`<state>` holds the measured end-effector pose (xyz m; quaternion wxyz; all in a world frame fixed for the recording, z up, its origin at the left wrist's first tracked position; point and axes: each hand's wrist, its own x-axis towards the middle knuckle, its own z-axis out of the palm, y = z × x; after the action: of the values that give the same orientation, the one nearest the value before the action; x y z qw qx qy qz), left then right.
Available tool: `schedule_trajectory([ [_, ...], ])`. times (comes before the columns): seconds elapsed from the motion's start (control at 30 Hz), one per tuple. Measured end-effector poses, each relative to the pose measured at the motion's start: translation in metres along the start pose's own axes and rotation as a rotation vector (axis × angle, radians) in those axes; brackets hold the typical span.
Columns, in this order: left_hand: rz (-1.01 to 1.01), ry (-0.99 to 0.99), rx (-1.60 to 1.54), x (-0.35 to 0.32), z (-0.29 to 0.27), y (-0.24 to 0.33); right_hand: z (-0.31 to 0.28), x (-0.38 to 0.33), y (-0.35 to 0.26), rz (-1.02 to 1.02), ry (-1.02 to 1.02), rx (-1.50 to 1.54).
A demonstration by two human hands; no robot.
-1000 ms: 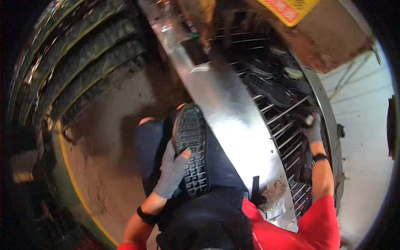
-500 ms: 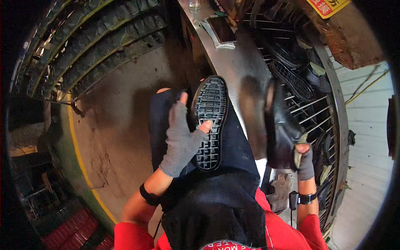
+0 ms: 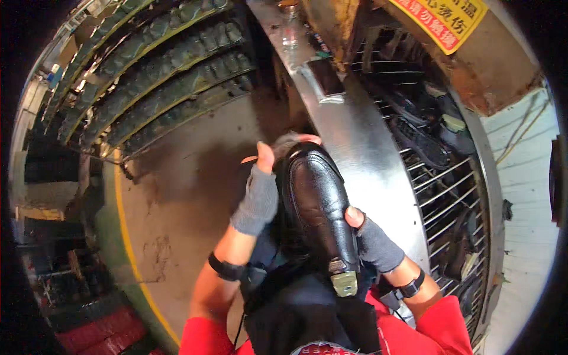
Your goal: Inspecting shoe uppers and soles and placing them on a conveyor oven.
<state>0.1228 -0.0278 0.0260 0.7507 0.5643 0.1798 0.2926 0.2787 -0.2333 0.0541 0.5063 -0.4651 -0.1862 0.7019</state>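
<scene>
The biggest thing around me is the shelf rack (image 3: 195,93) off to my left, its curved tiers filled with rows of dark shoes. To my right runs a long bed of metal rods (image 3: 444,185), walled by a raised outer rim (image 3: 496,195). Several dark shoes lie in it: one sole-up (image 3: 419,142) toward the far end, others near it and closer to me, a few showing pale green blocks at their heels. Between that bed and my lap stretches a shiny steel ledge (image 3: 378,171).

The black shoe (image 3: 319,195) sits over my lap, between my hands and beside the ledge, upper facing up, toe pointing away from me. My right hand (image 3: 380,241) grips its right side near the heel, thumb on the leather. My left hand (image 3: 255,192) is at its left by the toe, thumb raised; the fingers blur beyond the toe, so I can't tell whether they hold anything.

On the ledge's far part, a dark flat object (image 3: 325,77) lies on a pale cloth (image 3: 332,98). Past it stands a lidded glass jar (image 3: 289,31), its contents unclear. Smallest is the green block (image 3: 344,284) at my shoe's heel.
</scene>
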Motion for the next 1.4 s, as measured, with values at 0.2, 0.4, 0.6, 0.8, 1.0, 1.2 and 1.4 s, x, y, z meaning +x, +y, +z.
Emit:
schedule_trajectory([
  [0.2, 0.013, 0.110, 1.168, 0.045, -0.020, -0.051, -0.028, -0.017, -0.020, -0.084, 0.207, 0.120],
  [0.4, -0.166, 0.237, 0.603, 0.027, -0.052, 0.012, -0.033, -0.008, -0.016, -0.067, 0.267, 0.249],
  [0.6, -0.028, -0.007, -0.261, 0.005, -0.037, 0.030, -0.003, 0.041, 0.016, -0.012, -0.038, 0.224],
  [0.8, -0.100, -0.044, -0.409, -0.020, -0.026, 0.035, -0.003, 0.041, 0.038, -0.004, -0.086, 0.131],
  [1.0, -0.129, -0.073, -0.362, -0.021, -0.016, 0.043, -0.004, 0.043, 0.036, -0.013, -0.102, 0.136],
  [1.2, -0.112, -0.100, -0.292, -0.022, -0.018, 0.041, 0.005, 0.035, 0.026, -0.017, -0.128, 0.097],
  [1.4, -0.067, -0.079, -0.064, -0.038, -0.009, 0.047, -0.003, 0.030, 0.035, -0.039, -0.050, 0.048],
])
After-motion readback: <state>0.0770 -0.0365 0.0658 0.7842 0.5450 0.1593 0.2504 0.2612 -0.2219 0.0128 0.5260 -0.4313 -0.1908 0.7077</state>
